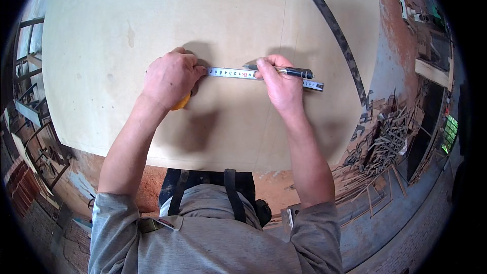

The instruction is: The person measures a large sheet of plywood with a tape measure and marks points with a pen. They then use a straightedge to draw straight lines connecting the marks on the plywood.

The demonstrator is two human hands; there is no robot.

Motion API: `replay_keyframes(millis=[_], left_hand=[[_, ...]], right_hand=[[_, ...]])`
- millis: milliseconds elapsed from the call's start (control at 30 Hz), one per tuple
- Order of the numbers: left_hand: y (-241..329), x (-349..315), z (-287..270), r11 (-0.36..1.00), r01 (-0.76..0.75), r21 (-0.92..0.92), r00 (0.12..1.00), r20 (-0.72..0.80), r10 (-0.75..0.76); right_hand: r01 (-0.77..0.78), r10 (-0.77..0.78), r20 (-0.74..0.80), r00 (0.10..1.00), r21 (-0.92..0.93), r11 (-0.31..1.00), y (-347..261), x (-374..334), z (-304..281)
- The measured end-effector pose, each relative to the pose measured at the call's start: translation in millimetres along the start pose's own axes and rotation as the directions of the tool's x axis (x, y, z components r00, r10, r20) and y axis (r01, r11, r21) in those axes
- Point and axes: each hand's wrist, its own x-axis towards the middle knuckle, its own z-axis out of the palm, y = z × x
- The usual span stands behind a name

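1. Tape measure (228, 72) blade out across board's (142, 15) middle
2. Left hand (171, 75), left of board's middle: fingers curled round yellow case (181, 103)
3. Right hand (285, 85), right of board's middle: thumb and fingers clamped on dark pen (299, 72)
4. Black strip (332, 23) curving along board's right

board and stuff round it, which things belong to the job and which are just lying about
Job:
tape measure, in left hand
pen, in right hand
board, beneath both

Lying about, it seems:
pile of scraps, right side
wooden plank, far right
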Motion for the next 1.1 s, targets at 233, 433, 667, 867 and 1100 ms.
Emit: replay_keyframes(millis=[233,433,667,867,1100], left_hand=[[1.3,-2.2,-0.4,1.000,0.011,0.014,1.000,0.013,-0.011],[1.7,-2.0,-1.5,0.999,0.021,0.026,1.000,0.014,-0.022],[0.3,-1.9,-1.3,1.000,0.002,0.027,1.000,0.006,-0.002],[0.9,-1.8,-2.5,0.999,0.001,0.033,1.000,0.006,-0.002],[0.5,-0.5,-2.4,1.000,0.012,0.028,0.999,0.030,-0.013]], right_hand=[[-0.009,0.008,-0.003,1.000,-0.043,0.999,-5.7,-2.5,-0.2],[-0.002,0.002,0.007,1.000,-0.035,0.999,-9.0,-3.7,-0.1],[-0.006,0.006,0.007,1.000,-0.013,1.000,-8.5,-4.0,0.2],[-0.019,0.019,-0.001,1.000,-0.023,1.000,-6.0,-2.6,0.4],[-0.018,0.018,0.001,1.000,-0.040,0.999,-4.1,-2.4,-0.4]])
